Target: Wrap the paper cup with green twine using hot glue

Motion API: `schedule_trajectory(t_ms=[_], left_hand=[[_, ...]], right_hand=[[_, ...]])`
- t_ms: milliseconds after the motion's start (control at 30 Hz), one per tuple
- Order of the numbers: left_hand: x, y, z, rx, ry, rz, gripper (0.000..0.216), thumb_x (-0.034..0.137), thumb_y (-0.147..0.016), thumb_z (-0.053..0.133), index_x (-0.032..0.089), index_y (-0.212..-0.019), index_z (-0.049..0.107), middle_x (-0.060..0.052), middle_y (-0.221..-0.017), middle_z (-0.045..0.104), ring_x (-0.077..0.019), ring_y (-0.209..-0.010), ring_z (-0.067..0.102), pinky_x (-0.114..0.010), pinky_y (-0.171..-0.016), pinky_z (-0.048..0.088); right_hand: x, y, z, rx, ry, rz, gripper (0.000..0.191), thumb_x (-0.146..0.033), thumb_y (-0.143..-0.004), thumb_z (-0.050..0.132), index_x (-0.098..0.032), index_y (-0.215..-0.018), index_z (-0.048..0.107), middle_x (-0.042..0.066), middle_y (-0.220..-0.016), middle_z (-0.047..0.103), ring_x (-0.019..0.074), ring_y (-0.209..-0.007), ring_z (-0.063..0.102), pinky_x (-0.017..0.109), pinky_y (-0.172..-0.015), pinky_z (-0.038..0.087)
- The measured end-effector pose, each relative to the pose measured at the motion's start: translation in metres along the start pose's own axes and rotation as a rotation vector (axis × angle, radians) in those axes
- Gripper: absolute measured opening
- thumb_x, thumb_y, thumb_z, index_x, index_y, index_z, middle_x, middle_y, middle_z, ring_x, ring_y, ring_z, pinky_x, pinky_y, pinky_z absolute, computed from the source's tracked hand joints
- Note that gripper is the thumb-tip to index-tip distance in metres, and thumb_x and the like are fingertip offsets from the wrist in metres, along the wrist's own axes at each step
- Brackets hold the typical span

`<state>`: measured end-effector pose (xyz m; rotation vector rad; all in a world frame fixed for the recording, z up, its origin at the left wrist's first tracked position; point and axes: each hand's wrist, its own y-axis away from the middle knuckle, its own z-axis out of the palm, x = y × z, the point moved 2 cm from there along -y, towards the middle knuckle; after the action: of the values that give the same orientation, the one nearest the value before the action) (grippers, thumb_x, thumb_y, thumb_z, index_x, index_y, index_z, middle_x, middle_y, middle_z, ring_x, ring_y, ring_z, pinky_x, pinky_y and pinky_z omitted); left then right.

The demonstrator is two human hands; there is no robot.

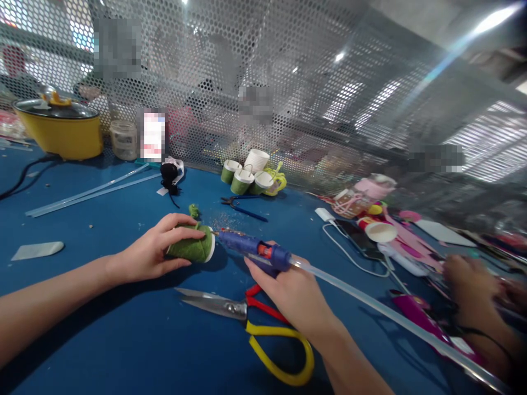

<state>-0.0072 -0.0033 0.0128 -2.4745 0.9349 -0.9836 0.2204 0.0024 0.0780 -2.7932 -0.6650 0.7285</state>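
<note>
My left hand (154, 252) is wrapped round a small cup covered in green felt (193, 248), lying on its side on the blue table (102, 329). My right hand (290, 291) grips a blue hot glue gun (255, 248) with an orange part. Its nozzle touches the cup's white rim. A long clear glue stick (391, 318) runs out of the gun's back toward the lower right. Scissors (247, 315) with red and yellow handles lie just in front of both hands.
Several green-wrapped cups (242, 178) stand at the back by the perforated metal screen (288, 82). A yellow pot (61, 129), a jar (122, 140) and clear glue sticks (90, 192) are at the left. Another person's hands (477, 285) work at the right amid a phone, cable and pink clutter.
</note>
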Motion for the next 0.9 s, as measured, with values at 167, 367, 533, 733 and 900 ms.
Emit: schedule_trajectory(t_ms=[167, 367, 533, 733, 900], left_hand=[[0.0011, -0.0013, -0.0012, 0.011, 0.032, -0.023, 0.041, 0.023, -0.079, 0.057, 0.023, -0.118, 0.044, -0.01, -0.12, 0.041, -0.0234, -0.111, 0.044, -0.041, -0.094, 0.04], [0.001, -0.0032, -0.0029, 0.057, 0.06, -0.098, 0.042, 0.025, -0.077, 0.061, 0.022, -0.116, 0.046, -0.008, -0.115, 0.045, -0.0214, -0.106, 0.048, -0.037, -0.092, 0.042], [-0.0015, -0.0045, -0.0035, 0.084, 0.062, -0.124, 0.042, 0.029, -0.075, 0.062, 0.021, -0.114, 0.047, -0.008, -0.112, 0.047, -0.0218, -0.105, 0.049, -0.037, -0.091, 0.042], [-0.0046, -0.0043, -0.0039, 0.114, 0.101, -0.189, 0.041, 0.033, -0.075, 0.062, 0.021, -0.112, 0.049, -0.007, -0.107, 0.05, -0.0209, -0.1, 0.051, -0.038, -0.089, 0.042], [-0.0053, -0.0055, -0.0035, 0.129, 0.144, -0.264, 0.043, 0.036, -0.073, 0.063, 0.021, -0.11, 0.05, -0.006, -0.103, 0.053, -0.0215, -0.094, 0.054, -0.039, -0.084, 0.045]], right_hand=[[-0.0002, 0.0004, -0.0009, 0.004, -0.012, -0.012, 0.014, -0.02, -0.073, 0.05, -0.02, -0.074, 0.063, 0.003, -0.062, 0.064, 0.0164, -0.055, 0.06, 0.026, -0.054, 0.049], [-0.0032, 0.0019, -0.0021, -0.022, -0.035, -0.006, 0.013, -0.018, -0.073, 0.05, -0.02, -0.072, 0.063, 0.001, -0.058, 0.062, 0.0146, -0.051, 0.057, 0.024, -0.051, 0.047], [-0.001, 0.0036, 0.0014, -0.036, -0.038, 0.032, 0.012, -0.018, -0.072, 0.051, -0.019, -0.072, 0.063, 0.0, -0.057, 0.06, 0.0137, -0.049, 0.056, 0.023, -0.048, 0.046], [0.0036, 0.0059, 0.0065, -0.001, -0.063, -0.023, 0.01, -0.02, -0.074, 0.051, -0.021, -0.071, 0.061, -0.001, -0.055, 0.059, 0.0131, -0.049, 0.056, 0.022, -0.048, 0.045], [-0.0012, 0.005, 0.0035, -0.024, -0.071, -0.026, 0.013, -0.017, -0.072, 0.051, -0.022, -0.071, 0.063, -0.002, -0.052, 0.058, 0.0123, -0.045, 0.054, 0.021, -0.044, 0.044]])
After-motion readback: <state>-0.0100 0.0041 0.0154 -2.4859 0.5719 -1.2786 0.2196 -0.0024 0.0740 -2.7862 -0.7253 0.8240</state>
